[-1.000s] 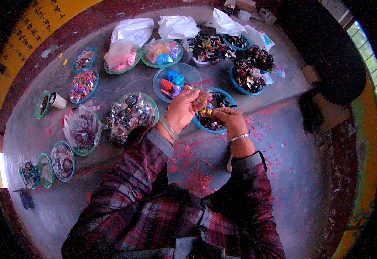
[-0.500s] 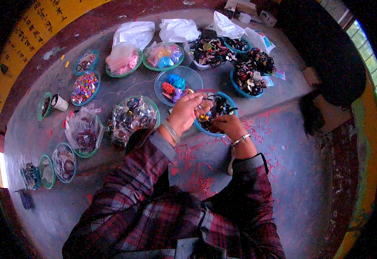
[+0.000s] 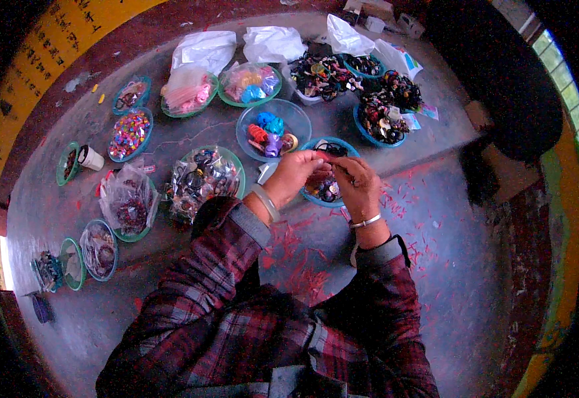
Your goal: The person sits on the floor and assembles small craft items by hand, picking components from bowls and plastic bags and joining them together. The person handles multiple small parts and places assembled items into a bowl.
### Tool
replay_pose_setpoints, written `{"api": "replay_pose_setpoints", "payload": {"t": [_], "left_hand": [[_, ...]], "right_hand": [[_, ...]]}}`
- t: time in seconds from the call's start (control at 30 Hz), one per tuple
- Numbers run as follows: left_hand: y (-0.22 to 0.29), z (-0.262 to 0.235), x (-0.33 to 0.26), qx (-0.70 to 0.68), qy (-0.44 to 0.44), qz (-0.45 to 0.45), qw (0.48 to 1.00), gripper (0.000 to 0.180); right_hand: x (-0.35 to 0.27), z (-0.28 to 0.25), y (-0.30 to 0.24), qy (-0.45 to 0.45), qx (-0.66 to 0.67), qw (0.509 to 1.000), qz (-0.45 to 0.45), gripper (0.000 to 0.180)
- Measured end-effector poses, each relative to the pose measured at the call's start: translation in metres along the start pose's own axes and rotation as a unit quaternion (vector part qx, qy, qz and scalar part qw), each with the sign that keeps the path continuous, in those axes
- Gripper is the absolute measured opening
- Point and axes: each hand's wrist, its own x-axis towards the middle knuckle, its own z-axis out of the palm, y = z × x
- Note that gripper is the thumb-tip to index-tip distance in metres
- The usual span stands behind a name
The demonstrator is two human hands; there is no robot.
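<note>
- Far left, the dark round rim of the view cuts off the yellow wall (image 3: 34, 66); the contents of a small basket (image 3: 46, 270) are too blurred to name.
- Next, a cloudy plastic bag (image 3: 127, 189) covers much of a green basin, its dark contents hard to make out.
- Nearer the hands, wrapped dark pieces (image 3: 203, 179) heap a second green basin; the left sleeve (image 3: 213, 255) overlaps its near edge.
- The left hand (image 3: 294, 174) pinches a red piece (image 3: 324, 157) between thumb and fingers.
- The red piece looks small and narrow, held in front of a blue basin (image 3: 329, 203); fingers hide most of it, so its kind cannot be told.
- Hands mask the basin's middle; dark and pale bits show around them.
- The right hand (image 3: 360, 186), fingers bent and drawn narrow, grips the piece's other end.
- Rightward, the surface (image 3: 429, 147) ends in a slanting edge; beyond, grey floor (image 3: 458, 232) with red scraps (image 3: 399, 202) spreads broadly beside the right forearm.
</note>
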Motion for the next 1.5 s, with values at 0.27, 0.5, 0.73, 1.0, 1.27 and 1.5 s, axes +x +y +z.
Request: {"api": "replay_pose_setpoints", "payload": {"t": [0.27, 0.5, 0.73, 1.0, 1.27, 1.5], "left_hand": [[0.006, 0.01, -0.004, 0.032, -0.002, -0.001, 0.999, 0.02], [0.0, 0.009, -0.004, 0.131, -0.008, 0.009, 0.991, 0.022], [-0.002, 0.008, -0.007, 0.277, -0.026, 0.063, 0.958, 0.019], [-0.006, 0.009, -0.006, 0.144, 0.006, -0.003, 0.99, 0.018], [0.004, 0.013, -0.008, 0.007, 0.003, -0.031, 0.999, 0.021], [0.013, 0.018, -0.01, -0.035, -0.003, -0.029, 0.999, 0.021]], "right_hand": [[-0.002, 0.003, 0.007, -0.006, -0.031, 0.999, 0.008, 0.017], [-0.007, 0.011, 0.007, 0.03, -0.156, 0.984, -0.08, 0.016], [-0.009, 0.013, 0.008, 0.015, -0.231, 0.966, -0.115, 0.013], [-0.011, 0.018, 0.007, 0.036, -0.226, 0.973, 0.02, 0.019], [-0.006, 0.01, 0.047, 0.038, 0.325, 0.886, 0.33, 0.022], [-0.006, 0.01, 0.053, 0.033, 0.412, 0.848, 0.332, 0.018]]}}
